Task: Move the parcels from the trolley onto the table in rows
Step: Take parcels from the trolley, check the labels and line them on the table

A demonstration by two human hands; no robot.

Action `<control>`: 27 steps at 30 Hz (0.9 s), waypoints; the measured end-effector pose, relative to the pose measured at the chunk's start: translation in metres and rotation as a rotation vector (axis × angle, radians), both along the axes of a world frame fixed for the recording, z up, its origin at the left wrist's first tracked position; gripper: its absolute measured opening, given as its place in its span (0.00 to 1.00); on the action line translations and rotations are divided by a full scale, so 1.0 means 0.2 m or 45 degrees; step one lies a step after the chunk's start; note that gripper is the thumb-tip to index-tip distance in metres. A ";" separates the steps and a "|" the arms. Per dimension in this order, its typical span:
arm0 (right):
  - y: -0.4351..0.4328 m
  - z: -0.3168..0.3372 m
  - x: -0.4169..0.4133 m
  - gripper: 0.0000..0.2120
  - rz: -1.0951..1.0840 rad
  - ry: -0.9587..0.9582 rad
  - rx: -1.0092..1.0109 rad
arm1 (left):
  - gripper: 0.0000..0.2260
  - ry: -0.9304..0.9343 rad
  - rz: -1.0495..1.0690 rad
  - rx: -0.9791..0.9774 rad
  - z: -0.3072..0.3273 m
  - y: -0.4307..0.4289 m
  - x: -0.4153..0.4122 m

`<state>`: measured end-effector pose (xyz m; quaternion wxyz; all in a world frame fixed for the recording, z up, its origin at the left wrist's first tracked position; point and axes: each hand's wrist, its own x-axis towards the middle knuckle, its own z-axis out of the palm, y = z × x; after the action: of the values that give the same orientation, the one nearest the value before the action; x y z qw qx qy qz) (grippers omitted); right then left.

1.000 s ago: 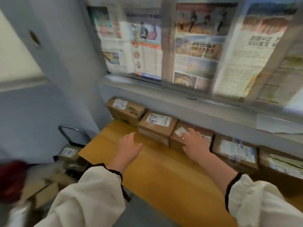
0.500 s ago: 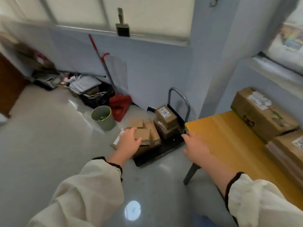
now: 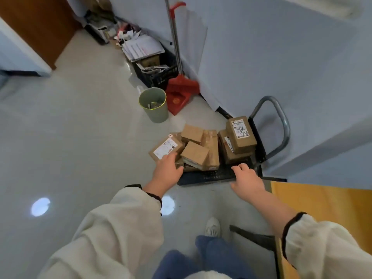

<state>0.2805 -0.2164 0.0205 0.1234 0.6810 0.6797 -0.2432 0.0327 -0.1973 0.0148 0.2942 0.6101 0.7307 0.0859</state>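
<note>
Leaning over the trolley (image 3: 211, 176), you had your left hand (image 3: 168, 173), fingers relaxed, touching the labelled parcel (image 3: 166, 149) at the near-left edge of the heap there. Your right hand (image 3: 246, 178) hung loosely curled, holding nothing, near the table (image 3: 322, 208).

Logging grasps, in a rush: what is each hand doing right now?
Left hand: open, fingertips at the labelled parcel, not gripping it.
Right hand: open, over the trolley, holding nothing.
</note>
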 end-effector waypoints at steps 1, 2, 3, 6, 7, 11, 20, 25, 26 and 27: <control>0.06 -0.05 0.01 0.23 0.014 -0.003 -0.035 | 0.21 -0.014 -0.001 -0.002 -0.05 0.04 0.03; 0.12 -0.11 0.01 0.22 0.024 0.002 -0.074 | 0.21 -0.026 0.001 -0.016 -0.10 0.09 0.06; 0.18 -0.17 0.02 0.22 0.029 0.010 -0.113 | 0.21 -0.033 0.006 -0.044 -0.16 0.12 0.08; 0.31 -0.38 0.00 0.22 0.026 0.026 -0.198 | 0.24 -0.007 0.014 -0.166 -0.36 0.21 0.09; 0.35 -0.46 -0.02 0.22 0.024 0.028 -0.217 | 0.25 0.006 0.006 -0.204 -0.45 0.24 0.08; 0.44 -0.82 -0.08 0.21 0.017 0.024 -0.281 | 0.25 0.026 0.013 -0.302 -0.81 0.37 0.04; 0.64 -1.57 -0.24 0.30 -0.182 0.278 -0.339 | 0.29 -0.172 -0.071 -0.303 -1.47 0.70 0.00; 0.69 -1.75 -0.39 0.27 -0.662 0.886 -0.277 | 0.34 -0.127 0.035 -0.259 -1.65 0.73 0.01; 0.69 -1.76 -0.41 0.24 -0.735 0.933 -0.264 | 0.34 -0.131 0.035 -0.244 -1.65 0.73 0.01; 0.69 -1.77 -0.43 0.23 -0.788 0.963 -0.248 | 0.33 -0.131 0.026 -0.231 -1.65 0.73 0.01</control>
<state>0.1952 -0.0775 -0.3328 -0.1465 0.7002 0.4169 -0.5607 0.0345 -0.0520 -0.3154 0.3844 0.5683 0.7256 0.0536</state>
